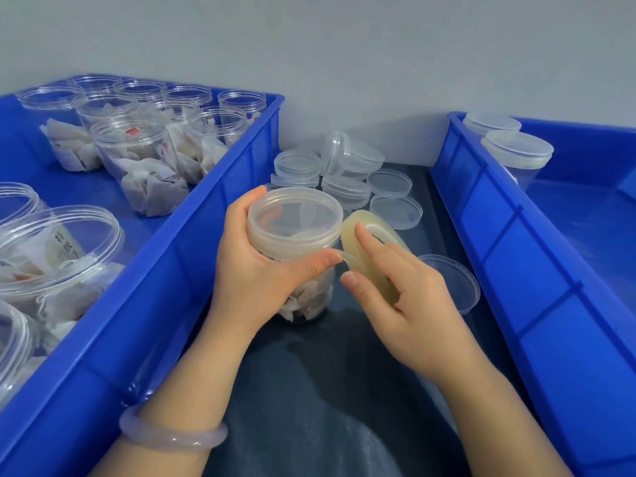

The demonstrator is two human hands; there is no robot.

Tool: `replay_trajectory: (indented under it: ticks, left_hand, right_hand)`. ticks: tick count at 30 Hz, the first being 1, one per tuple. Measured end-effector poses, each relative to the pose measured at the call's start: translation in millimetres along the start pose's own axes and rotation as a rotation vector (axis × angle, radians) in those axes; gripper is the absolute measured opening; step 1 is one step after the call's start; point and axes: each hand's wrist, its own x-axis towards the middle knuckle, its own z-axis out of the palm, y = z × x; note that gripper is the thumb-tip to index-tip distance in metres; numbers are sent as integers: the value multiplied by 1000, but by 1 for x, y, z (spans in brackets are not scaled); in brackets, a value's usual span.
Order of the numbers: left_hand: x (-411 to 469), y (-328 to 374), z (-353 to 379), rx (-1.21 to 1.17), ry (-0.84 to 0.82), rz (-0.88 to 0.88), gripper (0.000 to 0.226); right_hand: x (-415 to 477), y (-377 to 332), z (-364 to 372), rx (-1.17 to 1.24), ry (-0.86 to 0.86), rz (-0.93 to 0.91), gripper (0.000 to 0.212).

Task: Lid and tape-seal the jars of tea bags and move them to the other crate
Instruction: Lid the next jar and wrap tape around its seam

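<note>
While your left hand (254,270) grips the clear plastic jar of tea bags (309,297), its thumb pressing a free end of tape against the skirt of the translucent round lid (295,222), your right hand (413,304) pinches the yellowish roll of clear tape (373,268) between forefinger and thumb, just beside the jar. The jar appears to rest on the dark tabletop (327,373) between the left blue plastic crate (192,242) and the right blue plastic crate (499,235), so it is in neither.

The likeliest fault is a lost start. If your thumb lifts before the tape bites, the short strip may spring back onto the roll. Let the roll drift up or down and the band could miss the join of lid and jar. Slack may also fold the tape onto itself. Your right wrist is near a loose clear lid (454,284), which a wide swing could knock.

Your left fingers behind the jar are hidden, as is the join under your thumb. The tape is too clear to show how much is laid. Whether the lid is fully seated I cannot tell. Both crates run out of view.
</note>
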Motion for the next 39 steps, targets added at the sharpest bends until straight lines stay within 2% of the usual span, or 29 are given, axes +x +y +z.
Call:
replay_trajectory:
  ticks: [2,5,7,12,17,19,22,26,30,33,39]
  left_hand:
    - [0,0,1,15,4,12,94]
    - [0,0,1,29,-22,24,102]
    - [0,1,1,14,-69,25,103]
    - [0,3,-1,-69,-189,20,94]
    - [2,1,-12,-140,-308,-33,108]
    - [2,1,-11,-141,-305,-36,103]
    - [1,2,-8,-148,-276,-39,90]
    - [-1,1,-7,-160,-241,-41,88]
    - [1,-3,-6,-149,-179,-21,85]
    - [3,-3,-2,-134,-125,-10,91]
    - [2,-2,-4,-99,-220,37,90]
  right_hand:
    - [2,1,-4,29,59,47,53]
    - [6,1,-8,-107,194,7,45]
    - [7,3,-10,-102,226,9,47]
    - [6,5,-12,59,233,126,62]
    - [3,4,-8,72,161,188,66]
    - [3,4,-8,88,140,182,64]
    - [3,5,-6,72,180,131,49]
    - [2,4,-6,87,200,127,52]
    - [1,0,-13,-3,203,116,38]
    - [1,3,-21,-50,173,122,32]
    - [2,5,-13,-50,209,118,33]
